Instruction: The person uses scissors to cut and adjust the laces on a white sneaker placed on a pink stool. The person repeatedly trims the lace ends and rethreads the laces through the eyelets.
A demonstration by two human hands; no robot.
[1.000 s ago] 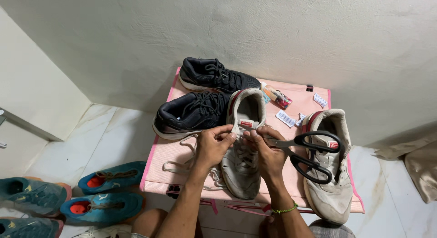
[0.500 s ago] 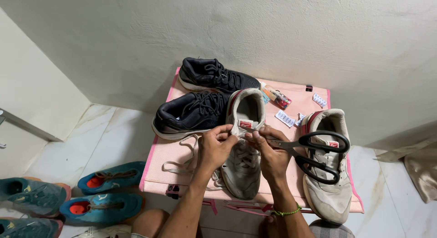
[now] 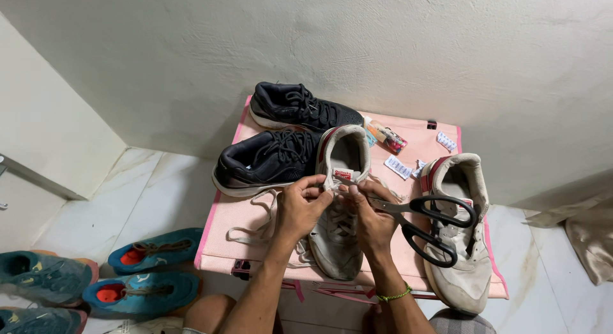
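We have both hands on the grey shoe (image 3: 337, 235) lying in the middle of the pink desk (image 3: 220, 241), toe toward us. Left hand (image 3: 301, 206): grip closed, pinching the shoe's white lace just below the tongue. Right hand (image 3: 372, 220): grip closed on the same lace from the other side, fingertips nearly touching those of the left. Black-handled scissors (image 3: 426, 227) lie immediately right of the right grip, blades pointing in at it; whether that hand also holds them we cannot tell. Under the scissor handles sits the second grey shoe (image 3: 461, 270). Just beyond the left grip lies a black sneaker (image 3: 265, 161), a second black sneaker (image 3: 297, 108) behind it. A loose lace (image 3: 252, 228) trails left of the left grip.
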